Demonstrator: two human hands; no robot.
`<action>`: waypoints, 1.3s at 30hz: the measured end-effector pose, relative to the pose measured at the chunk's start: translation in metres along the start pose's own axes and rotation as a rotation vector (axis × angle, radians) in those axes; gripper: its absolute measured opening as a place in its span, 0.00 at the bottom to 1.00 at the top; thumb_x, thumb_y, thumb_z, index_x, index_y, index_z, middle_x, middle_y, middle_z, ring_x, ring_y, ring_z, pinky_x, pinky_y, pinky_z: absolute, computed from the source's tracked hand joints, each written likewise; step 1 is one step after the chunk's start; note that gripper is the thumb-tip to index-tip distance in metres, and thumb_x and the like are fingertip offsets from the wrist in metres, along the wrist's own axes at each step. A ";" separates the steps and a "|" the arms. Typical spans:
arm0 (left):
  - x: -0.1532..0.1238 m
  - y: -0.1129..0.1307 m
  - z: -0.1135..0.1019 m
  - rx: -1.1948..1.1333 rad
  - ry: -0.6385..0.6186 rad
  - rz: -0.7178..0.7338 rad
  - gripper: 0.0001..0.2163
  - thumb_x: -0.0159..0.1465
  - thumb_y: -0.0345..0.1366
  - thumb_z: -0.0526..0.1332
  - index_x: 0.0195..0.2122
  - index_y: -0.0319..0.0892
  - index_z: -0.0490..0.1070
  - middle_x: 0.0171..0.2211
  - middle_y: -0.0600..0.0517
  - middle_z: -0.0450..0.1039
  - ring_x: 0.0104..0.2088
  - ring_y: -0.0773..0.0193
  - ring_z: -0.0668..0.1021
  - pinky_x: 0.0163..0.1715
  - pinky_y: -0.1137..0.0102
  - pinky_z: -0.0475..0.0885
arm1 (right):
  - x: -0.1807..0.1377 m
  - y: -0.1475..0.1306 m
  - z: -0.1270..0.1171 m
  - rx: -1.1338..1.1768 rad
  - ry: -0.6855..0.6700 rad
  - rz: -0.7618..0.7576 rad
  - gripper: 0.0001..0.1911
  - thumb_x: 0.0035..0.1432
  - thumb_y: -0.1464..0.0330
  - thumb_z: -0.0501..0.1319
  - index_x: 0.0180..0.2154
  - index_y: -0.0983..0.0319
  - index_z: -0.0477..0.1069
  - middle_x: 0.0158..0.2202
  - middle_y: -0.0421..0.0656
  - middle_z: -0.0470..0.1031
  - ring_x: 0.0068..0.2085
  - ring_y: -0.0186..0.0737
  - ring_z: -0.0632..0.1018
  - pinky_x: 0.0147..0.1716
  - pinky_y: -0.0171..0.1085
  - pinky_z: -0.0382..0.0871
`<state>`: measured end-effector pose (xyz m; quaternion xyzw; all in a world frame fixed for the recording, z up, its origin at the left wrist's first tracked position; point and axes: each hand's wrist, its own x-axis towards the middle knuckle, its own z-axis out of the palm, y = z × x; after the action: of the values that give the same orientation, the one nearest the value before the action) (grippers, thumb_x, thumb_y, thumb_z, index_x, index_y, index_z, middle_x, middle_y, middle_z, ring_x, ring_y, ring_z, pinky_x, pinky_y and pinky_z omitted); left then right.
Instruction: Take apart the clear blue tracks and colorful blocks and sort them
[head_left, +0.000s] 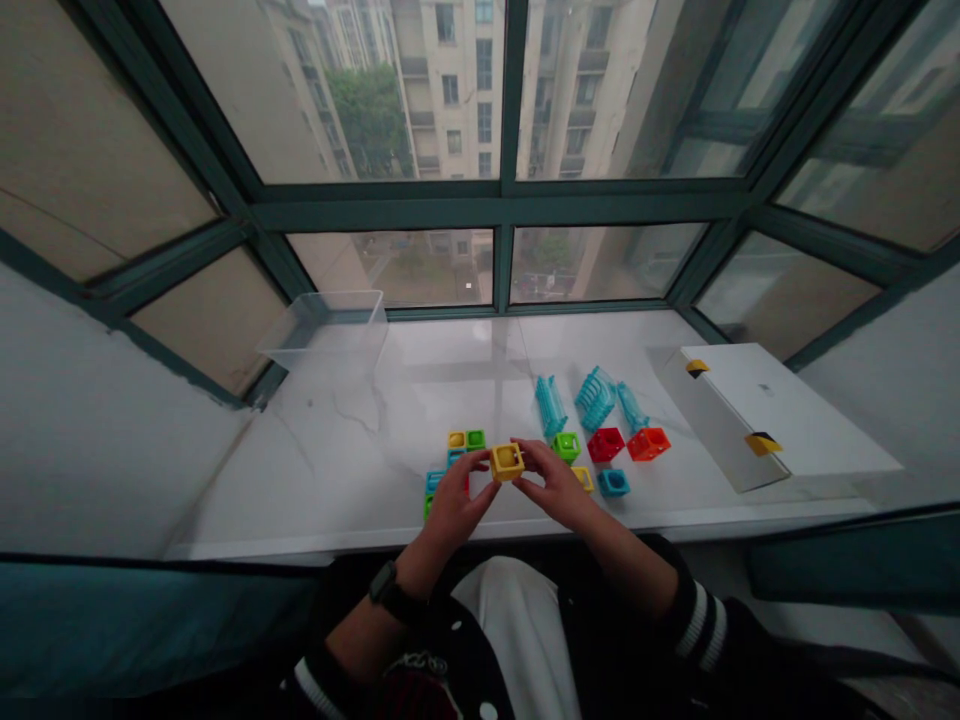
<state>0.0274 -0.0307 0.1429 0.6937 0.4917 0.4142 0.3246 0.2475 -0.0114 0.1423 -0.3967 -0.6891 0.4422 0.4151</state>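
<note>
Between both hands I hold a yellow hollow cube block (507, 462) over the white marble sill. My left hand (459, 492) grips its left side with thumb and fingers. On its right side, my right hand (556, 484) does the same. Partly behind my left hand stand joined blocks, with a yellow one (457, 440), a green one (475, 439) and a blue one (434, 482) showing. To the right of my right hand lie a green block (566, 446), a dark red block (605, 444), an orange-red block (649, 443), a blue block (614, 482) and a half-hidden yellow block (583, 479).
Behind the loose blocks lie clear blue track pieces (551, 405), one wider piece (596, 397) among them. A clear plastic bin (326, 335) stands at the back left. On the right is a white box (787, 410) with yellow-black corner tabs. Windows (499, 205) close off the back.
</note>
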 end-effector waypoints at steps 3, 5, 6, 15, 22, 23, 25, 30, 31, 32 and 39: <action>0.002 0.004 0.002 -0.018 -0.006 0.000 0.19 0.67 0.39 0.66 0.59 0.48 0.70 0.55 0.46 0.77 0.49 0.57 0.82 0.55 0.55 0.77 | -0.001 -0.002 -0.005 -0.019 0.005 0.012 0.32 0.63 0.67 0.66 0.67 0.50 0.64 0.59 0.47 0.71 0.55 0.46 0.80 0.59 0.51 0.77; 0.005 0.007 0.004 -0.042 -0.006 0.005 0.19 0.67 0.39 0.66 0.59 0.47 0.70 0.55 0.47 0.77 0.49 0.58 0.82 0.55 0.56 0.77 | -0.001 -0.004 -0.008 -0.045 0.023 0.016 0.33 0.62 0.67 0.67 0.66 0.50 0.65 0.60 0.47 0.71 0.55 0.46 0.79 0.58 0.50 0.77; 0.006 0.008 0.006 -0.057 -0.006 0.010 0.19 0.67 0.39 0.66 0.59 0.47 0.70 0.55 0.47 0.77 0.49 0.58 0.82 0.54 0.57 0.77 | -0.001 -0.005 -0.010 -0.060 0.031 0.019 0.33 0.62 0.67 0.68 0.66 0.50 0.65 0.61 0.47 0.71 0.56 0.47 0.79 0.58 0.50 0.76; 0.026 0.028 0.022 -0.049 -0.058 0.131 0.20 0.65 0.39 0.69 0.58 0.47 0.71 0.52 0.47 0.78 0.48 0.58 0.82 0.54 0.57 0.77 | -0.012 -0.019 -0.049 -0.263 0.058 0.002 0.40 0.61 0.64 0.69 0.71 0.50 0.59 0.58 0.47 0.75 0.55 0.49 0.78 0.58 0.52 0.74; 0.042 0.018 0.058 -0.047 -0.216 0.171 0.25 0.64 0.39 0.70 0.61 0.48 0.67 0.57 0.46 0.75 0.50 0.57 0.80 0.53 0.57 0.77 | -0.033 -0.004 -0.096 -0.323 0.129 0.064 0.31 0.60 0.64 0.68 0.64 0.52 0.68 0.59 0.48 0.76 0.53 0.51 0.80 0.55 0.52 0.76; 0.043 0.014 0.065 -0.031 -0.236 0.169 0.26 0.63 0.40 0.71 0.61 0.48 0.67 0.57 0.46 0.74 0.49 0.57 0.80 0.53 0.57 0.78 | -0.036 0.000 -0.102 -0.323 0.160 0.082 0.31 0.60 0.63 0.68 0.64 0.53 0.68 0.58 0.48 0.76 0.52 0.51 0.80 0.54 0.52 0.77; 0.046 0.006 0.078 0.019 -0.286 0.165 0.27 0.62 0.41 0.72 0.61 0.48 0.67 0.56 0.46 0.75 0.48 0.56 0.80 0.51 0.57 0.78 | -0.041 0.007 -0.114 -0.322 0.209 0.106 0.31 0.59 0.63 0.68 0.63 0.54 0.69 0.57 0.48 0.77 0.51 0.51 0.81 0.53 0.52 0.78; 0.047 -0.003 0.111 0.148 -0.383 0.160 0.28 0.60 0.43 0.73 0.60 0.46 0.69 0.55 0.45 0.75 0.51 0.53 0.80 0.53 0.56 0.77 | -0.053 0.019 -0.127 -0.347 0.215 0.138 0.30 0.58 0.64 0.68 0.62 0.54 0.70 0.55 0.47 0.79 0.50 0.50 0.82 0.53 0.52 0.78; 0.046 -0.003 0.117 0.169 -0.394 0.152 0.28 0.60 0.44 0.74 0.60 0.45 0.69 0.55 0.44 0.76 0.52 0.51 0.80 0.54 0.56 0.76 | -0.055 0.021 -0.127 -0.357 0.213 0.144 0.29 0.58 0.65 0.68 0.62 0.54 0.70 0.55 0.47 0.79 0.50 0.50 0.81 0.53 0.52 0.77; 0.045 -0.004 0.122 0.187 -0.404 0.141 0.28 0.60 0.44 0.74 0.59 0.45 0.70 0.55 0.44 0.76 0.53 0.50 0.79 0.55 0.55 0.75 | -0.056 0.022 -0.127 -0.366 0.212 0.147 0.29 0.58 0.65 0.68 0.61 0.54 0.70 0.56 0.47 0.79 0.50 0.50 0.81 0.53 0.52 0.77; 0.040 -0.016 0.140 0.199 -0.436 0.039 0.21 0.62 0.39 0.71 0.56 0.45 0.72 0.52 0.46 0.80 0.47 0.54 0.82 0.49 0.60 0.77 | -0.060 0.031 -0.121 -0.389 0.196 0.139 0.29 0.57 0.66 0.68 0.61 0.55 0.72 0.57 0.47 0.78 0.53 0.50 0.81 0.55 0.51 0.76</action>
<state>0.1527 0.0065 0.0774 0.8049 0.4347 0.2101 0.3449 0.3847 -0.0231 0.1323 -0.5570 -0.6887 0.2877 0.3642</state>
